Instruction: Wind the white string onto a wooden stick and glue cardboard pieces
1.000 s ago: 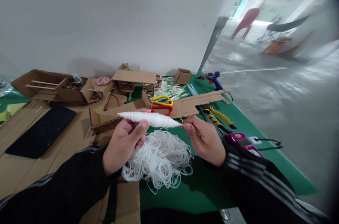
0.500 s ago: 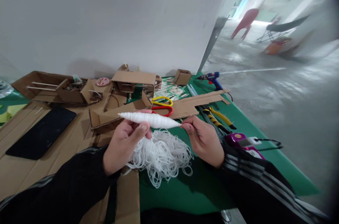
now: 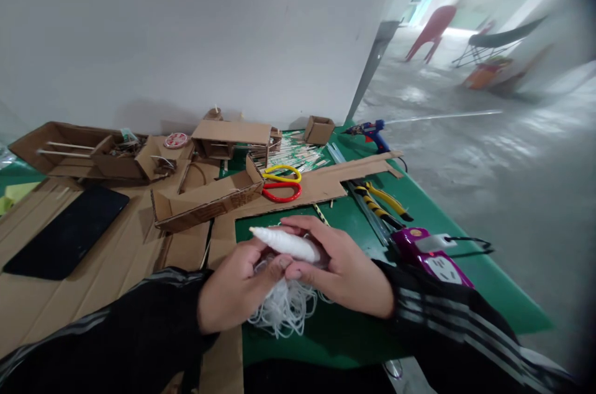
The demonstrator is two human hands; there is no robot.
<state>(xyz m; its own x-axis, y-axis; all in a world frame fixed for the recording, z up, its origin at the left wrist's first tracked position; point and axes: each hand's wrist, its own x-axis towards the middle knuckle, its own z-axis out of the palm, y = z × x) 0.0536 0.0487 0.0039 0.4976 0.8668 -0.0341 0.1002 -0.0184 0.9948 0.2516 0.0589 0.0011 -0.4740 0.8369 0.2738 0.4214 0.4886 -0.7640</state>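
A spindle of white thread (image 3: pixel 288 245), fat in the middle with a pale stick tip at its left end, lies between my two hands. My left hand (image 3: pixel 242 285) grips it from below and the left, thumb near its underside. Wrapped over its right end is my right hand (image 3: pixel 344 267), with fingers along the far side and thumb along the near side; that end is hidden in the palm. Below both hands a loose heap of white string (image 3: pixel 286 313) rests on the green table (image 3: pixel 335 338), partly covered by them.
Scissors (image 3: pixel 282 192) with red and yellow handles lie beyond my hands beside an open cardboard tray (image 3: pixel 209 198). To the right are pliers (image 3: pixel 384 201), a purple power strip (image 3: pixel 433 254) and a glue gun (image 3: pixel 372 133). A black tablet-like slab (image 3: pixel 67 232) lies left on cardboard.
My right hand has moved from the spindle's right tip to wrap around its right part. Both hands have come closer together and lower, and the spindle now tilts down to the right.
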